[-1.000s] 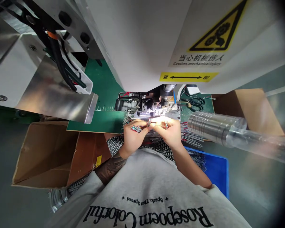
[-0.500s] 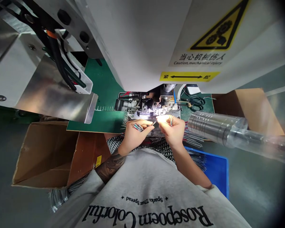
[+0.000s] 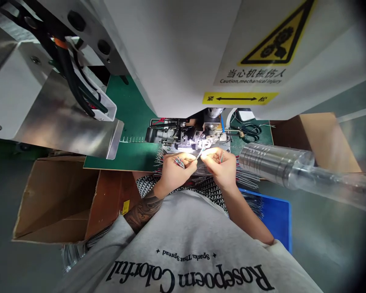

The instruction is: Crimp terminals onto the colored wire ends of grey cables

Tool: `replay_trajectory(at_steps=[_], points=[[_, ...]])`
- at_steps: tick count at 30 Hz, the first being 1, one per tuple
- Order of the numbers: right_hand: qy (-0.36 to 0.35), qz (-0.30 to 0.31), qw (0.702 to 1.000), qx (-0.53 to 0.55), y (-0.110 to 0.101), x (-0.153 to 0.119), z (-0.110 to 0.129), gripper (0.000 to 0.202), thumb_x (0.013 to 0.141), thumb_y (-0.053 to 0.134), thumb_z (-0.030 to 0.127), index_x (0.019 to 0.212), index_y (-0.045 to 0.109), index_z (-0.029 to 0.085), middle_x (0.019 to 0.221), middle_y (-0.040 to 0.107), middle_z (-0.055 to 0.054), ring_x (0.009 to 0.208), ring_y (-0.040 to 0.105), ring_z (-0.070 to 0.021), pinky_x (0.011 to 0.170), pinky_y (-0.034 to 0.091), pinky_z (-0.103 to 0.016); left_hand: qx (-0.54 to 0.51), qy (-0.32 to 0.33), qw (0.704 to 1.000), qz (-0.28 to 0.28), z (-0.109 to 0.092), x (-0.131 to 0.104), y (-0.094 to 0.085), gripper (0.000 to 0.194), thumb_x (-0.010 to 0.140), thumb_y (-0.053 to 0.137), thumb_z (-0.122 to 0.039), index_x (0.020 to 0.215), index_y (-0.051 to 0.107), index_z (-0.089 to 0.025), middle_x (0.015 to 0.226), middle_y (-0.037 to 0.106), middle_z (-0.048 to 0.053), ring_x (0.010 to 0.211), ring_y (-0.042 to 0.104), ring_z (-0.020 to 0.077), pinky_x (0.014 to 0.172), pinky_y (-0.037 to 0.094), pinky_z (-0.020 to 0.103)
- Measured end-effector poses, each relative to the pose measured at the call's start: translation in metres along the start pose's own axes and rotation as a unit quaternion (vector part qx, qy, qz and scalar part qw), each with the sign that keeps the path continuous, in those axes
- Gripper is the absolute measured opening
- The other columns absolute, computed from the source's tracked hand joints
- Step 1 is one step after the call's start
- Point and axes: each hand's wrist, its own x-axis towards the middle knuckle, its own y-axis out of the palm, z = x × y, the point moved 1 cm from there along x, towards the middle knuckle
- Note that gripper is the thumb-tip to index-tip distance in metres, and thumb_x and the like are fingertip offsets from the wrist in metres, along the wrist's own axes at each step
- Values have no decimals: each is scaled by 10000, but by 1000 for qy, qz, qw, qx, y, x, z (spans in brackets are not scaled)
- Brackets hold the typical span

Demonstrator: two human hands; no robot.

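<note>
Near the centre of the frame, the right hand [image 3: 224,169] has drawn off to the right from the left hand [image 3: 175,173], so the fingers, together a second ago, stand slightly apart. A thin cable [image 3: 199,155] now shows slanting across that gap. The white machine cover [image 3: 171,53] at the top sits a touch further left.

1. The tabletop [image 3: 131,159] is green, with a thin pale brown front edge.
2. A compact metal machine base [image 3: 187,136] sits at its middle, near the front.
3. Black-handled scissors [image 3: 250,132] lie to the right of it.
4. A small white box [image 3: 245,115] rests behind the scissors.
5. Thin dark cables [image 3: 235,117] trail beside the box.
</note>
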Motion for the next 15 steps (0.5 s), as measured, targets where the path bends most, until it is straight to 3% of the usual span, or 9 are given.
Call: replay_trajectory(at_steps=[2, 5, 9, 13, 15], points=[[-19, -19, 1000, 10, 2, 1, 5, 202, 836, 880, 406, 791, 761, 248, 584, 556, 62, 580, 495, -139, 571, 470, -305, -15, 41, 999, 26, -3, 2, 0, 93, 882, 788, -162, 808, 808, -215, 594, 689, -47, 550, 627, 128, 634, 562, 285], [-17, 23, 999, -17, 6, 4, 15, 193, 800, 856, 339, 697, 725, 243, 619, 633, 46, 582, 516, -132, 568, 483, -299, -42, 90, 993, 67, -7, 3, 0, 210, 886, 742, -109, 697, 738, -200, 576, 607, -56, 557, 566, 107, 622, 506, 268], [22, 88, 996, -25, 7, 9, 23, 251, 773, 875, 339, 629, 695, 239, 566, 560, 62, 558, 457, -118, 530, 453, -284, -23, 76, 996, 28, -8, 3, 1, 287, 878, 716, -117, 609, 651, -194, 551, 531, -64, 542, 474, 93, 585, 437, 260], [27, 37, 999, 5, 8, 8, 22, 302, 800, 886, 395, 615, 700, 247, 498, 408, 91, 538, 413, -120, 616, 533, -326, 8, 36, 999, -3, -6, 3, 3, 189, 881, 750, -153, 696, 743, -192, 541, 598, -55, 536, 497, 109, 613, 488, 278], [13, -5, 1000, 0, 9, 6, 21, 414, 825, 877, 415, 542, 622, 253, 485, 385, 87, 537, 408, -121, 666, 555, -344, 9, 24, 1000, -6, -5, 2, 5, 150, 867, 765, -146, 723, 759, -187, 581, 677, -32, 556, 556, 121, 647, 528, 291]])
